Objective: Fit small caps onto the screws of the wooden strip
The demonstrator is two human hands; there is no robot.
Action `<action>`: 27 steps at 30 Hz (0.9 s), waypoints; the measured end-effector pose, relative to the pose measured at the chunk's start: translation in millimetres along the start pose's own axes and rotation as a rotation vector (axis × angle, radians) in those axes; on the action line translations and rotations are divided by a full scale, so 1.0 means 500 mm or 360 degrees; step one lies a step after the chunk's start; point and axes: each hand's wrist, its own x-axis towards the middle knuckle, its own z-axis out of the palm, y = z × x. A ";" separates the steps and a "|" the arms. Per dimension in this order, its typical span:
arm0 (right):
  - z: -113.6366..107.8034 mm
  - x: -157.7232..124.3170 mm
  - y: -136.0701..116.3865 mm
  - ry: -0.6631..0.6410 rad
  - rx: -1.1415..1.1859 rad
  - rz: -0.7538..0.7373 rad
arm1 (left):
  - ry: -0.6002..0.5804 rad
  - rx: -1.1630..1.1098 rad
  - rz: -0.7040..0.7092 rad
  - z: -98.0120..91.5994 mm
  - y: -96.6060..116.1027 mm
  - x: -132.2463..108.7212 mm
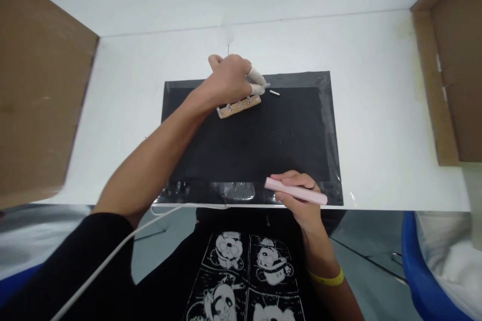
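My left hand reaches over the far part of a black mat, with white coverings on the thumb and a finger. Those two fingertips pinch a small grey piece, too small to make out clearly. Just below this hand lies a narrow light-wood strip with several small metal pegs along it; the hand hides part of its far side. A short silvery rod rests on the mat right of the fingertips. Near the mat's front edge, my right hand is closed around a slim pale pink bar, held slightly tilted.
The mat is fixed to a white table with shiny tape at its edges. Brown boards stand on the left and at the right. A white cable runs past my left arm. A blue chair is at lower right.
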 end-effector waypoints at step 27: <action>0.004 -0.003 -0.004 -0.0033 -0.0002 0.0135 | -0.1008 -0.0309 0.0241 -0.027 -0.094 0.145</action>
